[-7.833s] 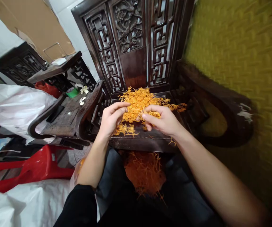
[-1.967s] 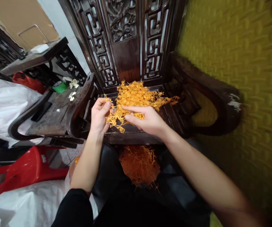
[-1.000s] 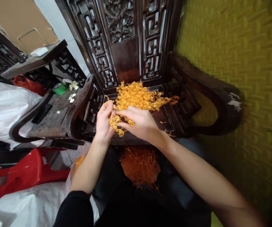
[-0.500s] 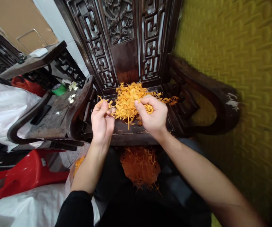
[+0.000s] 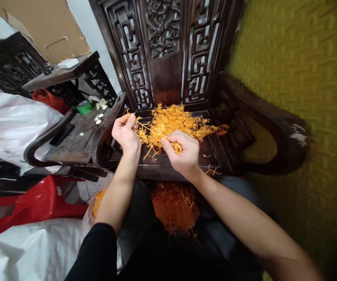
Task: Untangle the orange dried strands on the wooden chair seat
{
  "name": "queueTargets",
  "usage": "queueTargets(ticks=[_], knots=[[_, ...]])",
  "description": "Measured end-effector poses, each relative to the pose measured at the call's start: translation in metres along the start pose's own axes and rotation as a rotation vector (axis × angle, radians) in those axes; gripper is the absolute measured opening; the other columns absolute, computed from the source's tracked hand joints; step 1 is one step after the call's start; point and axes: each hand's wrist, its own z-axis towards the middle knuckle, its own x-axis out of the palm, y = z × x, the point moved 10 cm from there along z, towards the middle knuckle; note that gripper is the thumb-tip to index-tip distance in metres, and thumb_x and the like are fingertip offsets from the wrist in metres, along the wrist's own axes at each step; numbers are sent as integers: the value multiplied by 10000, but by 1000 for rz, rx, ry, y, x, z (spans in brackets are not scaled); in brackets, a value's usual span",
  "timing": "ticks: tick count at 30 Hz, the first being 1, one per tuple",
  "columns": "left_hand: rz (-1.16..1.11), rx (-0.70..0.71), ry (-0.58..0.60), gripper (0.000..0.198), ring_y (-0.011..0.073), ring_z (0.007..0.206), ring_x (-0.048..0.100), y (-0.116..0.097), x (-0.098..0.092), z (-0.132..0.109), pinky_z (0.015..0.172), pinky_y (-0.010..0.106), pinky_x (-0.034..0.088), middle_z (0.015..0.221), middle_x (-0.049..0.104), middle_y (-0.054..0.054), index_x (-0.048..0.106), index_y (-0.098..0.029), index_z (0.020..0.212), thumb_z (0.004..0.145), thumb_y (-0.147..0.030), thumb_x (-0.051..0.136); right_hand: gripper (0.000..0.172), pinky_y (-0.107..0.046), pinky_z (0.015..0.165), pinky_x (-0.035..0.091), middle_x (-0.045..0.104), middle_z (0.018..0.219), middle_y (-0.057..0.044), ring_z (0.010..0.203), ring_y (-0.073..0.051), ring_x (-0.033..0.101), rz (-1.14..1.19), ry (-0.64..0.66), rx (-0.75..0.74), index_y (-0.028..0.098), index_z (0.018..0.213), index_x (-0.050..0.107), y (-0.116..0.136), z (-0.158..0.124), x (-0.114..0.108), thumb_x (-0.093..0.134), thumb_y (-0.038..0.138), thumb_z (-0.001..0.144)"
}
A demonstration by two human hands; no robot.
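A tangled heap of orange branching stems [image 5: 172,119] with small flower-like ends lies on the seat of a dark carved wooden chair [image 5: 168,86]. My left hand [image 5: 127,134], at the heap's left side, pinches a thin orange branched stem [image 5: 143,125] between thumb and fingers. My right hand [image 5: 184,152] is closed at the heap's front edge, thumb against forefinger, with a clump of orange pieces [image 5: 176,147] showing in its curled fingers. Loose orange twigs [image 5: 212,170] lie on the seat near its front edge.
Below the seat, between my legs, is a reddish-orange container [image 5: 174,207] with more stems. To the left are a second wooden chair [image 5: 68,146] with white flower-shaped pieces [image 5: 98,118], a red plastic stool [image 5: 51,199] and white sacks [image 5: 39,249]. A yellow textured surface [image 5: 303,78] fills the right.
My hands have moved apart, the right one coming lower toward the seat's front. The stem in my left hand is drawn out from the heap. The view has shifted slightly.
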Motion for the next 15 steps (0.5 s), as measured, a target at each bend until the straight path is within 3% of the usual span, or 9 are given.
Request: queueTargets(ticks=[4,6,8,11,13,15], knots=[[61,17,-227,176,28,490,493,8,-44,38,486,179,370,714,630,-48,584,-155,743,731,-82,744,255,-323,579,439,544,656,2,573,-144,533,74,-161,109,228,690,519,-9,-8,-29,648,257,908],[104,-38,-234,202,24,475,479,13,-59,48,474,169,354,665,601,-60,564,-149,709,704,-62,746,271,-314,552,445,563,669,9,521,-130,532,117,-199,221,231,702,490,-23,-11,-44,657,291,907],[104,-66,-55,214,28,498,495,13,-49,45,490,166,377,683,620,-48,594,-144,724,677,-120,801,246,-302,539,464,660,765,-8,491,-116,565,165,-80,374,222,748,506,-43,-12,-38,661,325,908],[11,-81,206,289,42,538,528,2,-19,14,512,171,414,710,636,-32,622,-150,739,635,-220,882,162,-277,531,479,755,962,-55,489,-105,629,238,145,561,191,833,590,-69,-18,-13,645,327,902],[-48,-119,281,315,41,535,526,-6,-4,-6,501,170,410,712,635,-27,621,-151,726,618,-230,905,108,-265,523,481,763,937,-53,483,-102,634,265,193,609,171,869,655,-78,-22,-3,640,278,872],[-70,-179,301,312,40,522,517,-8,4,-18,493,171,411,708,635,-23,622,-150,718,616,-217,909,159,-252,481,454,738,803,-13,441,-89,580,290,196,639,172,957,718,-83,-26,1,624,229,841]])
